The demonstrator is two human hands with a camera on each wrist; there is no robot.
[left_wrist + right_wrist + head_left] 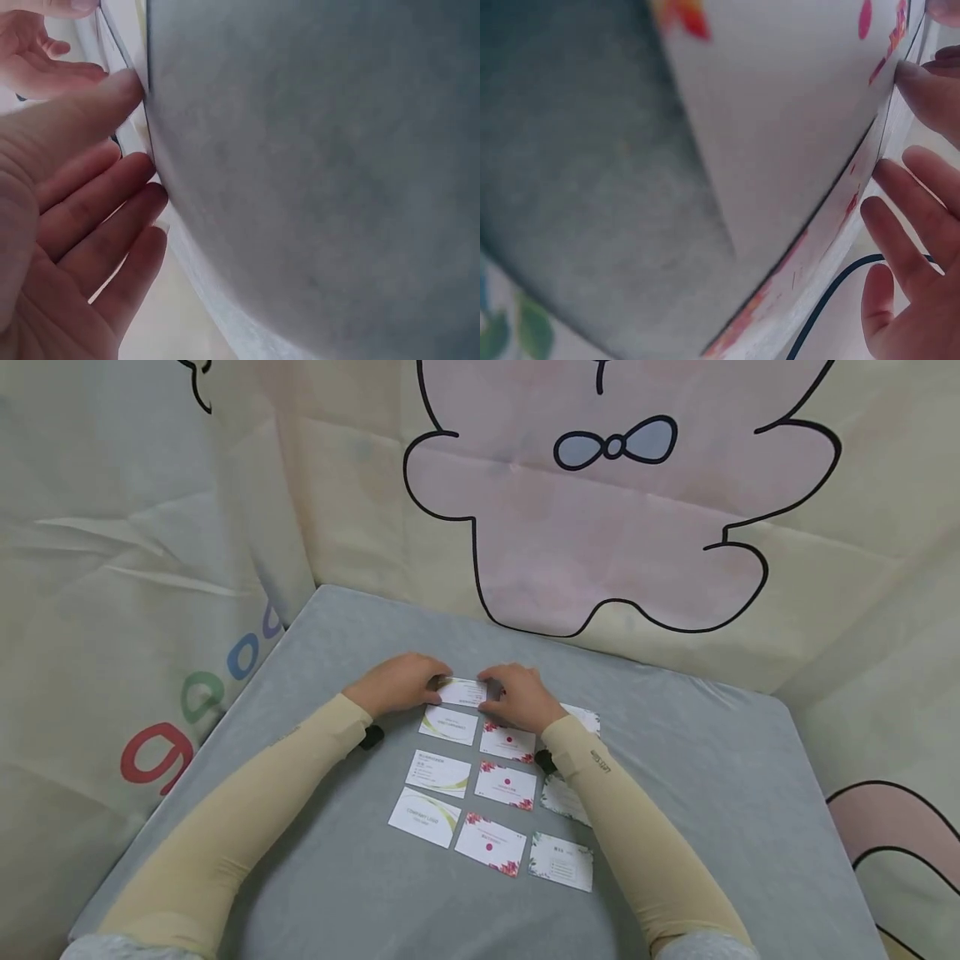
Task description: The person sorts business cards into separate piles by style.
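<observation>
White business card (462,692) at twelve o'clock: left hand (401,681) and right hand (522,695), part-curled, pinch its ends, seemingly aligning it; release should be gentle.

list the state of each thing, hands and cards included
left hand: fingers loosely extended, at left end of top card
right hand: fingers loosely extended, at that card's right end
top card: between the hands, unclear if lifted
green-swirl cards below: flat, uncovered
red-flower cards: flat, spaced apart
leafy cards: flat, two partly hidden by right sleeve
grey cloth: spread, creased
curtain: hung, wrinkled
</observation>
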